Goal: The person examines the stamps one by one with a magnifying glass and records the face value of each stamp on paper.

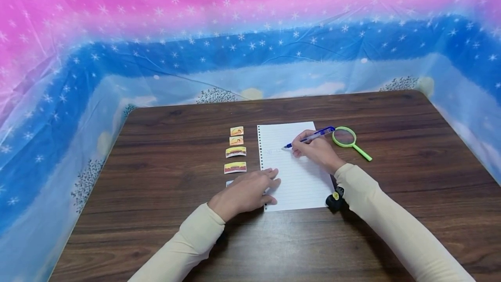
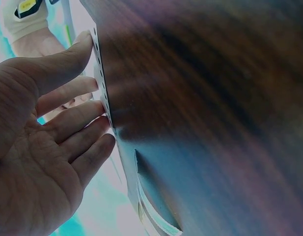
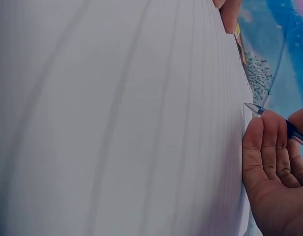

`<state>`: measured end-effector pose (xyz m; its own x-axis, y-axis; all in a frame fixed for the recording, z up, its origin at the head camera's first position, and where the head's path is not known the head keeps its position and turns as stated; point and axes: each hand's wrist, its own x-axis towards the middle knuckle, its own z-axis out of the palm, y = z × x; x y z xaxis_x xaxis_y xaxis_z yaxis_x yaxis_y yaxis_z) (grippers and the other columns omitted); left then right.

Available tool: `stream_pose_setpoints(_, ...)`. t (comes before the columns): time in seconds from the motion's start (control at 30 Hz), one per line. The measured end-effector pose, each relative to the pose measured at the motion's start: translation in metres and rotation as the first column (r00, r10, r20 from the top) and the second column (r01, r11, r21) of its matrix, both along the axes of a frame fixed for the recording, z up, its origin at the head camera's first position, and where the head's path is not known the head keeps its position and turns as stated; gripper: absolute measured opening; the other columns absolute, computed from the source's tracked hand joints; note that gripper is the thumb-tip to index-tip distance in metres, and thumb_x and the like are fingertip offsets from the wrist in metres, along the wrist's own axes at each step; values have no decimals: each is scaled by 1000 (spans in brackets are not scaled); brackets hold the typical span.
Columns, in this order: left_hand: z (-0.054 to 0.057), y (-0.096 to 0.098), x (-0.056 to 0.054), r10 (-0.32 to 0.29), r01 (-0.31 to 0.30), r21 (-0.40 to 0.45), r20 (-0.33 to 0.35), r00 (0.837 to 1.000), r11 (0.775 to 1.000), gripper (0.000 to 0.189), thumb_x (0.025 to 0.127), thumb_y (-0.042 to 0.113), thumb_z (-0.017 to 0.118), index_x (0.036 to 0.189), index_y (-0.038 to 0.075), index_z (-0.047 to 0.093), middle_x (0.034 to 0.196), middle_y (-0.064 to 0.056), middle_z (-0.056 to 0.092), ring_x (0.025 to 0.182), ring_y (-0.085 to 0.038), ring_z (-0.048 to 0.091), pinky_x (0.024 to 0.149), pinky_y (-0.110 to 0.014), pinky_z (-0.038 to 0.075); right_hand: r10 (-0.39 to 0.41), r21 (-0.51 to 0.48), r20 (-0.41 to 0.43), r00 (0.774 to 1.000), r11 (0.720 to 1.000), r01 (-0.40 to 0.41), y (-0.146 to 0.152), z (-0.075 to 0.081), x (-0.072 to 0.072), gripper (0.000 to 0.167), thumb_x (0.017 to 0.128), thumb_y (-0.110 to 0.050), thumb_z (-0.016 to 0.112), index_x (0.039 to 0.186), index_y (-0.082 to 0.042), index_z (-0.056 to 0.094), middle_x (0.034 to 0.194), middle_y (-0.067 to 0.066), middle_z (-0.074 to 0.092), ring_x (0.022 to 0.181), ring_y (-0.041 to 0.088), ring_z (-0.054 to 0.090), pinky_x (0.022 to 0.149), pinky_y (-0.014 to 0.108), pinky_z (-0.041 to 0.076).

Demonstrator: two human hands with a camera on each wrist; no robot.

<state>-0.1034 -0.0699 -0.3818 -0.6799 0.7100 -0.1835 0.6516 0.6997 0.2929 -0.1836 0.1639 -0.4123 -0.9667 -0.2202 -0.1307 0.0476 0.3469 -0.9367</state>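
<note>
A lined sheet of paper (image 1: 297, 186) with punched holes down its left side lies on the table. My right hand (image 1: 318, 151) grips a blue pen (image 1: 321, 132), its tip at the paper beside faint handwriting on an upper line. In the right wrist view the pen (image 3: 257, 108) slants out from between the fingers. My left hand (image 1: 246, 189) rests on the sheet's lower left edge, fingers extended and spread. The left wrist view shows that hand (image 2: 48, 132) with its fingertips along the punched edge. Part of a small card (image 1: 229, 183) is hidden beneath or behind it.
Left of the paper, two orange cards (image 1: 236, 131) and two yellow-and-red cards (image 1: 235, 167) form a column. A green magnifying glass (image 1: 362, 151) lies right of the sheet. A black device (image 1: 334, 200) sits at my right wrist. The wooden table (image 1: 172, 151) meets a snowflake-patterned cloth (image 1: 250, 51).
</note>
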Motion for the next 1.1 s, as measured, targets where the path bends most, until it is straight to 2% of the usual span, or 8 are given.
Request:
stream_pose_setpoints(0.23, 0, 0, -1, 6, -6, 1, 2, 1000, 1000, 52, 95, 33, 72, 139, 8, 63, 152, -13, 48, 142, -22, 44, 111, -36, 42, 11, -27, -15, 1000, 1000, -12, 0, 1, -1, 18, 98, -18, 63, 102, -1, 64, 93, 16, 73, 83, 22, 72, 78, 30, 58)
stream_pose_setpoints(0.53, 0, 0, -1, 5, -5, -1, 2, 1000, 1000, 52, 95, 33, 72, 139, 8, 63, 152, -12, 48, 142, -22, 43, 111, -36, 41, 29, 18, -21, 999, 999, -28, 1, 1, -1, 17, 97, -18, 62, 102, -2, 65, 93, 15, 73, 83, 23, 71, 80, 29, 55)
stream_pose_setpoints(0.73, 0, 0, -1, 6, -6, -8, -2, 1000, 1000, 52, 95, 33, 72, 139, 9, 63, 152, -11, 48, 142, -21, 43, 110, -36, 42, 34, -13, -30, 999, 999, -35, 0, 2, -1, 18, 96, -15, 63, 101, 2, 64, 95, 21, 71, 82, 26, 70, 79, 31, 57)
stream_pose_setpoints(0.87, 0, 0, -1, 10, -10, 1, -2, 1000, 1000, 52, 94, 33, 73, 139, 8, 63, 152, -12, 49, 142, -22, 44, 110, -36, 42, 17, -19, -22, 1000, 1000, -17, 0, 2, -2, 18, 96, -15, 63, 101, 3, 63, 94, 22, 71, 80, 25, 70, 77, 30, 57)
stream_pose_setpoints(1.1, 0, -1, 0, 12, -12, 5, -1, 1000, 1000, 52, 94, 34, 73, 139, 9, 63, 152, -12, 48, 142, -22, 43, 111, -36, 42, -24, -7, -1, 1000, 1000, 24, -1, 1, -3, 18, 97, -17, 62, 100, 1, 62, 87, 15, 71, 78, 22, 69, 75, 29, 56)
